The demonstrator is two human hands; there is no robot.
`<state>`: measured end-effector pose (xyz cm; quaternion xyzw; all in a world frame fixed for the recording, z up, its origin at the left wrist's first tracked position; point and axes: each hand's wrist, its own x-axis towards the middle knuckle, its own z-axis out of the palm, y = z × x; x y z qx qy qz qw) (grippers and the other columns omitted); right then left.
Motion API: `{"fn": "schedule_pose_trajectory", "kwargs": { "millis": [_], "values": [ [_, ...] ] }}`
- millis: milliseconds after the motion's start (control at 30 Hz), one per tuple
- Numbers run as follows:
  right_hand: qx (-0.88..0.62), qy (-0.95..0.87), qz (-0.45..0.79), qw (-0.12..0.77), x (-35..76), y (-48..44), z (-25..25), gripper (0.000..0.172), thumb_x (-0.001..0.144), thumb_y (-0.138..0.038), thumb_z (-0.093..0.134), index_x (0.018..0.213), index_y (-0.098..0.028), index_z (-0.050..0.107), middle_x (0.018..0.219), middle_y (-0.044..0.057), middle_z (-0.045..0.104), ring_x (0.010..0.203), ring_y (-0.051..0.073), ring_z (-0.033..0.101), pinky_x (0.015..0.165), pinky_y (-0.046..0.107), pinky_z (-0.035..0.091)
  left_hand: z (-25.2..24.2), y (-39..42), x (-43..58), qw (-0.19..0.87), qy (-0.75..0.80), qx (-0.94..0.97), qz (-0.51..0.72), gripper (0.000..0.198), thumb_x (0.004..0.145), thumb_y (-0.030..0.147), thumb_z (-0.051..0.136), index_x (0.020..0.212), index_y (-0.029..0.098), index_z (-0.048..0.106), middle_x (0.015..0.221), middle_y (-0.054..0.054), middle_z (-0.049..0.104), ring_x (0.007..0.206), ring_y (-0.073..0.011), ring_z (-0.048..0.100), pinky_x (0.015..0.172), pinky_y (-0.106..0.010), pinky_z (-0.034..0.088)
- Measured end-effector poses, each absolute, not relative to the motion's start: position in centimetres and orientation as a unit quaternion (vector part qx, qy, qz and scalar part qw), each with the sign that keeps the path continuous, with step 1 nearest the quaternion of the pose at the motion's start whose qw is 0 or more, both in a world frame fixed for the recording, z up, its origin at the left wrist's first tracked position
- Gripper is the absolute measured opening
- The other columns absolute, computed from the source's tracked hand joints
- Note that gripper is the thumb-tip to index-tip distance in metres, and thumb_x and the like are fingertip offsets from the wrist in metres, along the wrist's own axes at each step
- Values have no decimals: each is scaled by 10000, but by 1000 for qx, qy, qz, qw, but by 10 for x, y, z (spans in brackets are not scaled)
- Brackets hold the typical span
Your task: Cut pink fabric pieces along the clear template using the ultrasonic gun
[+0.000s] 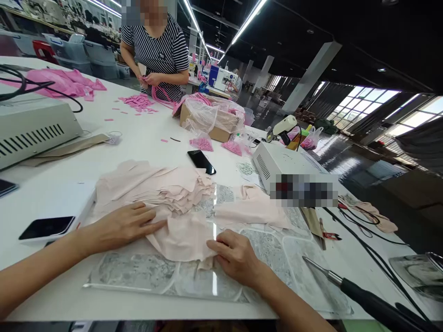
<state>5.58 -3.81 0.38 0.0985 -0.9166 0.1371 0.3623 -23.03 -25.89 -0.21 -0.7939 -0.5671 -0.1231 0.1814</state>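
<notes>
Head view, hands: the left hand [126,223] lies flat with fingers stretched out on a pale pink fabric piece [183,237]. The right hand [237,256], at the piece's 5 o'clock, has its fingertips drawn together, pinching the lower edge.
Fabric piece: it rests on a see-through patterned mat [138,272] near the table's front edge and touches a stack of like pieces [155,184] at 11 o'clock.
Surface: a white table [145,138], glossy, with a light strip mirrored in the mat.
Near things: a black-handled tool [363,297] at 4 o'clock of the right hand; a phone on a white box [46,227] at 9 o'clock of the left hand.
Middle: a black phone [201,162] at 12 o'clock, a white machine [284,163] at 2 o'clock, a grey machine [31,129] at 10 o'clock.
Far: a cardboard box [211,120], and a person in a striped shirt [159,46] at 12 o'clock handling pink strips.
Room: a workshop hall with a dark ceiling, strip lights and windows [367,103] at 2 o'clock.
Edges: the front edge runs under the forearms; the right edge slants from 4 toward 1 o'clock.
Open room: white tabletop shows between the stack and the grey machine.
</notes>
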Motion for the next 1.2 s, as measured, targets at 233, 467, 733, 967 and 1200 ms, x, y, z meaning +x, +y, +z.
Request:
{"fn": "schedule_pose_trajectory", "kwargs": {
  "millis": [233, 467, 733, 967, 1200],
  "values": [
    [86, -925, 105, 355, 57, -33, 3, 429, 771, 37, 473, 1079, -213, 634, 775, 33, 638, 626, 158, 564, 523, 269, 459, -3, -256, -239, 218, -569, -784, -117, 644, 961, -25, 369, 1531, 272, 396, 928, -53, 681, 742, -205, 602, 860, -343, 467],
    [71, -937, 215, 265, 68, -43, 20, 426, 667, -96, 531, 1068, -196, 634, 1011, 108, 669, 872, 225, 651, 723, 372, 580, 1, -271, -248, 142, -608, -774, -105, 575, 964, 13, 354, 1427, 301, 538, 1158, -86, 690, 1031, -251, 631, 987, -406, 444],
    [-19, -939, 223, 261, 58, -71, 15, 174, 761, -179, 700, 913, -203, 621, 922, 88, 701, 798, 222, 653, 682, 350, 566, 28, -266, -184, 82, -587, -779, -201, 371, 979, 169, 521, 1332, 250, 600, 1353, -83, 647, 1269, -256, 582, 1142, -437, 387],
    [-43, -957, 184, 221, 70, -65, 6, 302, 683, 6, 595, 887, -216, 628, 901, 56, 710, 758, 210, 668, 638, 323, 565, 10, -250, -159, 97, -577, -775, -240, 152, 990, 239, 647, 1134, 193, 668, 1042, -83, 715, 994, -222, 671, 944, -354, 533],
    [-47, -959, 170, 221, 72, -67, 7, 383, 669, 7, 594, 979, -215, 620, 956, 67, 713, 795, 224, 673, 672, 344, 583, 8, -255, -162, 133, -565, -782, -226, 218, 1032, 80, 477, 1130, 171, 648, 1023, -96, 714, 1025, -227, 658, 939, -361, 519]
  ]
}}
